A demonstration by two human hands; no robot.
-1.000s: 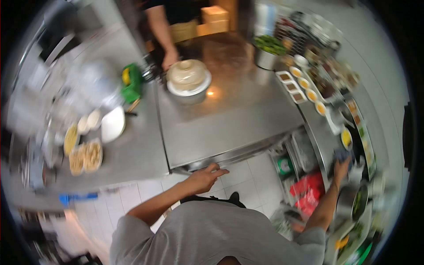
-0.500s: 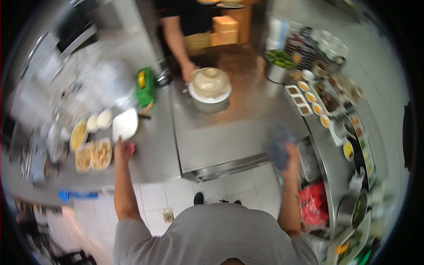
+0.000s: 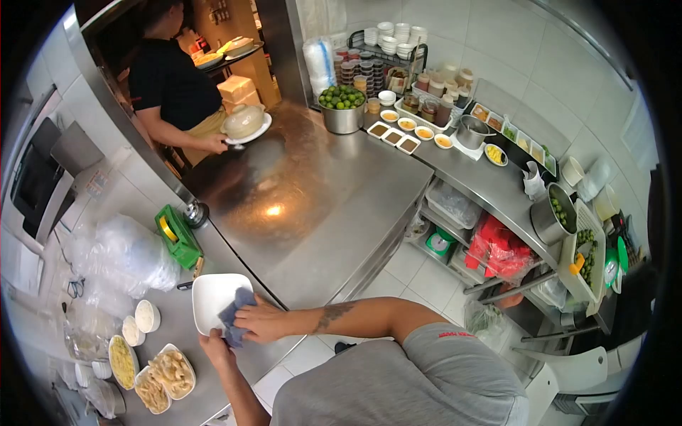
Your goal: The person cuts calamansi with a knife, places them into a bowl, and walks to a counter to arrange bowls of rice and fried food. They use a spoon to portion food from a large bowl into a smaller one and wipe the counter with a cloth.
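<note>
A white square plate [image 3: 210, 298] lies on the steel counter [image 3: 298, 213] at the lower left. My left hand [image 3: 214, 348] grips the plate's near edge. My right hand [image 3: 263, 319] presses a blue-grey cloth [image 3: 235, 310] onto the plate's right side. Containers of food [image 3: 162, 378] and small white bowls [image 3: 141, 321] sit just left of the plate.
Another person in black at the far end holds a lidded clay pot on a plate [image 3: 244, 123]. A green tape dispenser [image 3: 177, 236] and plastic bags [image 3: 128, 257] stand behind my plate. A pot of limes [image 3: 342, 106], sauce dishes [image 3: 398, 133] and condiment trays line the right counter.
My right hand swung the cloth from the right side across to the plate. My left hand took hold of the plate's edge. The other person lifted the clay pot off the counter.
</note>
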